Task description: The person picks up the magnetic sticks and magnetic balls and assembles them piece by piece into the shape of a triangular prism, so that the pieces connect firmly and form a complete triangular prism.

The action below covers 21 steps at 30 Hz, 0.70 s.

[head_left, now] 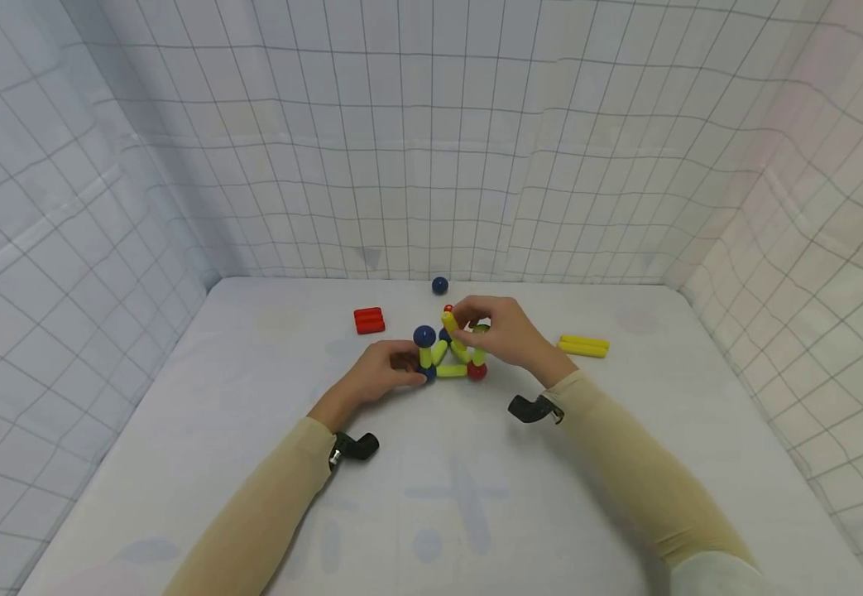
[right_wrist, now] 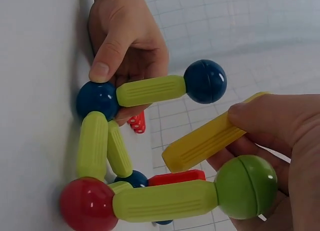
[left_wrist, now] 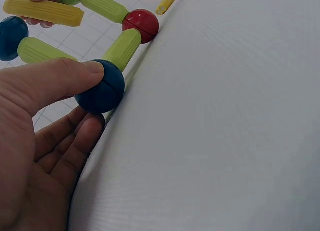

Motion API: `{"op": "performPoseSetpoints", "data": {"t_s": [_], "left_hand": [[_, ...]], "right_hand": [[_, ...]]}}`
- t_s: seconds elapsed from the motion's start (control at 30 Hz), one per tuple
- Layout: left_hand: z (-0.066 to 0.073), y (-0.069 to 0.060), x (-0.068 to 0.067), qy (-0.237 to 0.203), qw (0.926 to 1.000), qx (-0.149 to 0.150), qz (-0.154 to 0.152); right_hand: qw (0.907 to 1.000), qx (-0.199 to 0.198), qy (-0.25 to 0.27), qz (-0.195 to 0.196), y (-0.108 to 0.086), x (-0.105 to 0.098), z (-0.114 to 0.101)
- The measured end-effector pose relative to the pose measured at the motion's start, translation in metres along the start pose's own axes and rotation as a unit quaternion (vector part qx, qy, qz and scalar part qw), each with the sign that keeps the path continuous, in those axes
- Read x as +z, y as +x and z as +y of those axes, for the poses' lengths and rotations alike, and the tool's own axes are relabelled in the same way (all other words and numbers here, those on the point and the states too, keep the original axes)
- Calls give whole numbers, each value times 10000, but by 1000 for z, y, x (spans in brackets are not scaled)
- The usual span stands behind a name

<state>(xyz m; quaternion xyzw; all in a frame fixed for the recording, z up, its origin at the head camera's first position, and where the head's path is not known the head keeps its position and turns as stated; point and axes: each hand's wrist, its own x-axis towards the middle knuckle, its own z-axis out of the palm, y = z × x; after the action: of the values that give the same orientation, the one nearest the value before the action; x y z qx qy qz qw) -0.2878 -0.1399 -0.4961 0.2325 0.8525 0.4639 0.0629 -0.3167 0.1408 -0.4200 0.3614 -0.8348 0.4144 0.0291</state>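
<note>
1. Head view: a loose glossy blue ball [head_left: 440, 285] is shown whole beyond both hands' fingers; short red rods [head_left: 369, 322] are seen beyond the left hand [head_left: 375, 371], and two yellow rods [head_left: 583, 346] right of the right hand [head_left: 509, 333].
2. Left wrist view: a glossy blue corner ball [left_wrist: 109, 97] is pinched by the left thumb and fingers, joined to a ridged lime-green stick [left_wrist: 122, 50].
3. Right wrist view: a ridged yellow stick [right_wrist: 202, 141] is clamped between right thumb and fingers, its free end exposed. Contact between those fingers and the glossy green ball [right_wrist: 246, 187] cannot be told. A red stick [right_wrist: 176, 177], mostly hidden in the head view, is revealed.
4. Right fingers are cut off in the left wrist view.
</note>
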Motion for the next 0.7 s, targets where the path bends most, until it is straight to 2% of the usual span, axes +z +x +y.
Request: {"op": "performPoseSetpoints", "data": {"t_s": [0.23,0.7], "left_hand": [[1,0,1,-23,10000,9,2],[0,0,0,-76,10000,-10,11]], "right_hand": [[9990,329,-60,-282,-3,7,10],[9926,658,-333,-964,-4,5,8]]}}
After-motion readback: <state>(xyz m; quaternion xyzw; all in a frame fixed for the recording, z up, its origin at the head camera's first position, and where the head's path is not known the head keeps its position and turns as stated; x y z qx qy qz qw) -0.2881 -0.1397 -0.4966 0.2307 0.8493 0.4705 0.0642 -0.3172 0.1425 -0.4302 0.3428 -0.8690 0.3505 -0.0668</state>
